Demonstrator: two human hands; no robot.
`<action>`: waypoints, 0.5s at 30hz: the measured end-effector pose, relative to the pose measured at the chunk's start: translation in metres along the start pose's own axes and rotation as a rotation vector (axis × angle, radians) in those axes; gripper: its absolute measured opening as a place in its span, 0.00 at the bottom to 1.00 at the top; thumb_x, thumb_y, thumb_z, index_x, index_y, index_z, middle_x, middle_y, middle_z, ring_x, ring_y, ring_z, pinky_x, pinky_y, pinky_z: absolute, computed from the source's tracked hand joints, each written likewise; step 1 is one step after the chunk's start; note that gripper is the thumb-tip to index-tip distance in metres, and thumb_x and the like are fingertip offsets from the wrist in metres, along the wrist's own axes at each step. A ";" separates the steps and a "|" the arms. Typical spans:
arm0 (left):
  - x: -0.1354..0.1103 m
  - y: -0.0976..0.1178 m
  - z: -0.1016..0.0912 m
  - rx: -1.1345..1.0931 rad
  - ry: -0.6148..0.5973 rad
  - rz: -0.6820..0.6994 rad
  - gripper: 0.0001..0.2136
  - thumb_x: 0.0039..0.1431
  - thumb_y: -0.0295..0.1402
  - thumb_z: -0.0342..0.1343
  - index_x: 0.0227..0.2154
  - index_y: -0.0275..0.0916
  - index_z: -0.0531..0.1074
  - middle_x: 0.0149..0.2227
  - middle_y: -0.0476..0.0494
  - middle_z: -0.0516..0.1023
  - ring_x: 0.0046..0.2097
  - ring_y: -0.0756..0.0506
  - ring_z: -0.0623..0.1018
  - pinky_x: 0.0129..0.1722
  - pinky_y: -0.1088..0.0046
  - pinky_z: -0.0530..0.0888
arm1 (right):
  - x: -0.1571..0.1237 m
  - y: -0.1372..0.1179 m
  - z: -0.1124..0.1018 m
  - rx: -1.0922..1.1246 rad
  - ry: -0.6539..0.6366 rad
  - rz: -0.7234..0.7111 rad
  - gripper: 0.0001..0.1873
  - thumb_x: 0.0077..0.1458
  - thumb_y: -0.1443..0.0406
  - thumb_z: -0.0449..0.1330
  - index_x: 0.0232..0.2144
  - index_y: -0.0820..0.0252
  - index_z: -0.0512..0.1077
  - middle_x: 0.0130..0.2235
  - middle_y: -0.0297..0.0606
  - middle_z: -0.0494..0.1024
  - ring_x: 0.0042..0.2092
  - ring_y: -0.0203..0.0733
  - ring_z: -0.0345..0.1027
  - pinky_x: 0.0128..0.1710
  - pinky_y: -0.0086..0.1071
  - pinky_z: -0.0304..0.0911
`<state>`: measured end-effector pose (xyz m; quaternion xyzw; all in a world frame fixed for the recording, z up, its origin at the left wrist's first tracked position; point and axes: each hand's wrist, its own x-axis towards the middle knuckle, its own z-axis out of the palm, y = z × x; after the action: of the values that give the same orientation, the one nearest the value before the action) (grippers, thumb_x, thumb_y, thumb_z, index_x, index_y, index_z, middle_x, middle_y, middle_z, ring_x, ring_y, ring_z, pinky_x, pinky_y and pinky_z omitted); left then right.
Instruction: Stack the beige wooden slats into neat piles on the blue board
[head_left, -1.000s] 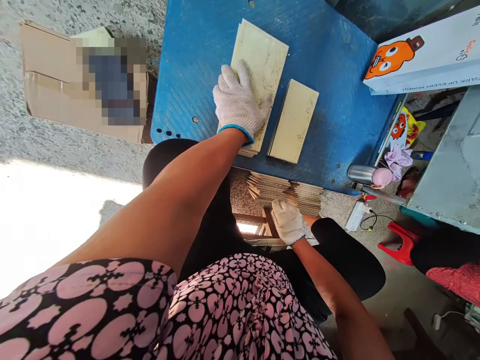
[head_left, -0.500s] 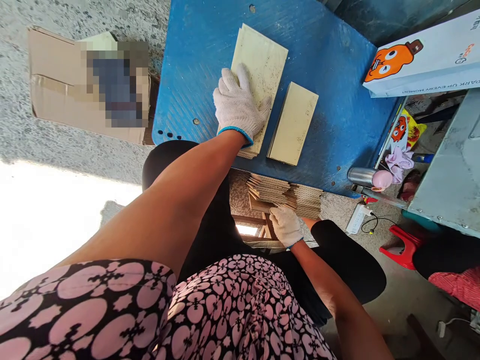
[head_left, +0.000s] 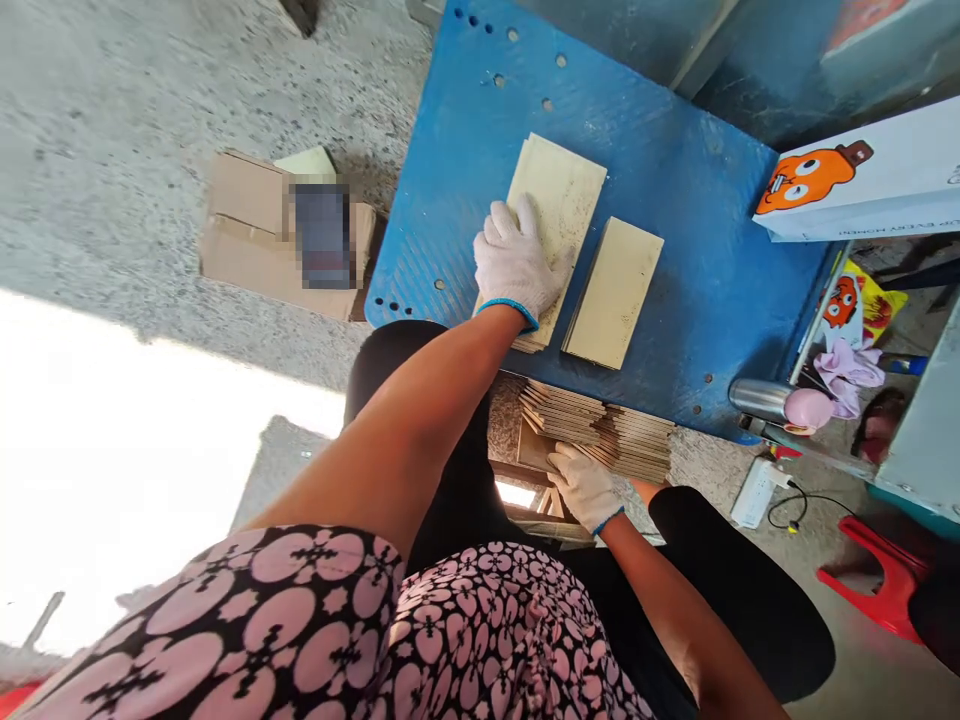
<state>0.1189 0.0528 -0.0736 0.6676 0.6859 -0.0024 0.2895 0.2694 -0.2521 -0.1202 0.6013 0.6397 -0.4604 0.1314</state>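
My left hand (head_left: 517, 258), in a white knit glove with a blue cuff, lies over the left side of a stack of flat cream-coloured panels (head_left: 574, 190) on a blue table. Its fingers are spread and the thumb reaches across the top panel. Right of it lies a second, narrower cream stack (head_left: 619, 290), untouched. Below the table edge, my gloved right hand (head_left: 589, 487) has its fingers curled at the near edge of thin brown boards (head_left: 566, 415) piled in slanting rows. The fingertips are partly hidden, but they appear closed on a board edge.
The blue table (head_left: 705, 310) has holes near its edges. At its right stand a white printed bag (head_left: 862, 180) and a steel bottle (head_left: 761, 398). A power strip (head_left: 754, 493) and red stool (head_left: 874, 580) are on the floor; a cardboard box (head_left: 244, 245) lies left.
The camera view has shifted, so the whole scene sits further right and lower. Both hands keep their places on the panels and boards, with little visible movement.
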 end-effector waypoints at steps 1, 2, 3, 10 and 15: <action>-0.001 0.001 -0.001 0.015 -0.002 -0.004 0.53 0.45 0.62 0.38 0.70 0.42 0.26 0.70 0.43 0.51 0.65 0.24 0.43 0.60 0.35 0.49 | 0.001 0.004 0.005 0.010 -0.006 -0.009 0.15 0.61 0.68 0.58 0.48 0.55 0.77 0.59 0.42 0.73 0.58 0.47 0.69 0.58 0.39 0.64; -0.001 0.002 -0.001 0.031 0.005 -0.007 0.52 0.47 0.61 0.40 0.71 0.42 0.26 0.70 0.41 0.51 0.65 0.23 0.44 0.60 0.36 0.51 | 0.003 0.008 0.010 0.022 -0.008 -0.025 0.16 0.60 0.69 0.57 0.49 0.55 0.77 0.59 0.42 0.74 0.58 0.48 0.69 0.59 0.40 0.64; -0.002 0.003 -0.001 0.047 0.020 -0.010 0.50 0.50 0.59 0.41 0.71 0.41 0.29 0.70 0.38 0.51 0.65 0.24 0.47 0.60 0.38 0.52 | 0.005 0.012 0.015 0.036 -0.004 -0.039 0.17 0.60 0.69 0.57 0.50 0.55 0.77 0.59 0.43 0.74 0.58 0.48 0.69 0.59 0.41 0.64; -0.002 0.001 0.004 0.118 0.105 0.012 0.40 0.63 0.54 0.44 0.70 0.36 0.40 0.67 0.26 0.54 0.64 0.25 0.57 0.60 0.47 0.59 | 0.017 0.019 0.017 0.137 0.063 -0.002 0.19 0.57 0.70 0.55 0.47 0.54 0.78 0.51 0.43 0.81 0.54 0.48 0.75 0.59 0.43 0.66; -0.002 0.001 0.005 0.117 0.117 0.019 0.38 0.65 0.53 0.43 0.70 0.38 0.41 0.67 0.26 0.55 0.64 0.25 0.58 0.59 0.46 0.60 | 0.007 0.011 -0.014 0.271 0.040 0.079 0.16 0.59 0.61 0.55 0.46 0.49 0.79 0.48 0.40 0.82 0.52 0.50 0.76 0.54 0.42 0.70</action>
<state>0.1214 0.0495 -0.0764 0.6889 0.6939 -0.0004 0.2094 0.2829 -0.2388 -0.1225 0.6472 0.5499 -0.5252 0.0542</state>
